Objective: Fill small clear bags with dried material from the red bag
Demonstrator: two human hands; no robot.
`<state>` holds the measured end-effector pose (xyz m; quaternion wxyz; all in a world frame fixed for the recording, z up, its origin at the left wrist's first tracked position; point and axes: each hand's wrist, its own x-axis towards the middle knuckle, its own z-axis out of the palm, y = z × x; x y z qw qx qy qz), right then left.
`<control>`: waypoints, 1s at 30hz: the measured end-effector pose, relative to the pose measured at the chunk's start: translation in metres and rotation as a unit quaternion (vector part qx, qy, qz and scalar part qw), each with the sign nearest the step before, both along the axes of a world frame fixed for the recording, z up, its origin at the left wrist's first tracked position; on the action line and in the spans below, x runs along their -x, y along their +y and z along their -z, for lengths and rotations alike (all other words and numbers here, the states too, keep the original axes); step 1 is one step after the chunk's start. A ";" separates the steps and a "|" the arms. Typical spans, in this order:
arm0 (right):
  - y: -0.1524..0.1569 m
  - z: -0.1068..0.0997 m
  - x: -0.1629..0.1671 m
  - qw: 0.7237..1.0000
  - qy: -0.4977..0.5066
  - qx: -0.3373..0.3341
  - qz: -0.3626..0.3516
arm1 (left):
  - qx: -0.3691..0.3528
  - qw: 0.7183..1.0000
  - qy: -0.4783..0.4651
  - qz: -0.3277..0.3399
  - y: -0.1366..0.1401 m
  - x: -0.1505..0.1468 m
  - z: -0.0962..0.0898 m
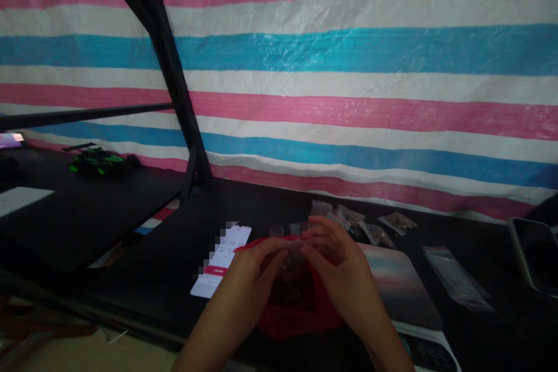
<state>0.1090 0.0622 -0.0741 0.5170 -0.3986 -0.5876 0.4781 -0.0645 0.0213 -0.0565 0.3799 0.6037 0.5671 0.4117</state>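
Note:
Both my hands meet over an open red bag [292, 328] on the black table. The fingertips of my left hand [261, 264] pinch the left side of a small clear plastic bag [295, 256]. My right hand [333, 253] pinches the same bag from the right, its fingers curled. The plastic bag is held above the red bag's mouth, and dark contents show below it, too dim to name. Behind my fingers lie several small clear bags [377, 235] with brownish contents. A small round clear cup [276, 231] is left of them.
A lit phone [231, 253] lies at the left. To the right are a greyish flat case [403, 285], flat clear bags [455, 279] and a dark-screened device [534, 256]. A black frame post [168, 64] rises behind. A green toy car [102, 160] stands on the left table.

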 end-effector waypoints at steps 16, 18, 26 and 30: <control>0.000 0.001 -0.008 0.977 -0.208 -0.024 -0.049 | -0.001 1.000 -0.016 -0.009 0.001 -0.002 0.000; 0.000 -0.001 -0.008 0.977 -0.206 -0.035 -0.048 | -0.012 0.999 0.011 -0.032 0.002 -0.006 -0.001; 0.002 0.005 -0.014 0.985 -0.173 -0.021 -0.018 | -0.018 0.998 0.021 -0.051 0.000 -0.012 -0.008; 0.003 0.006 -0.015 0.982 -0.183 -0.011 -0.032 | -0.009 0.999 0.013 -0.044 -0.003 -0.012 -0.011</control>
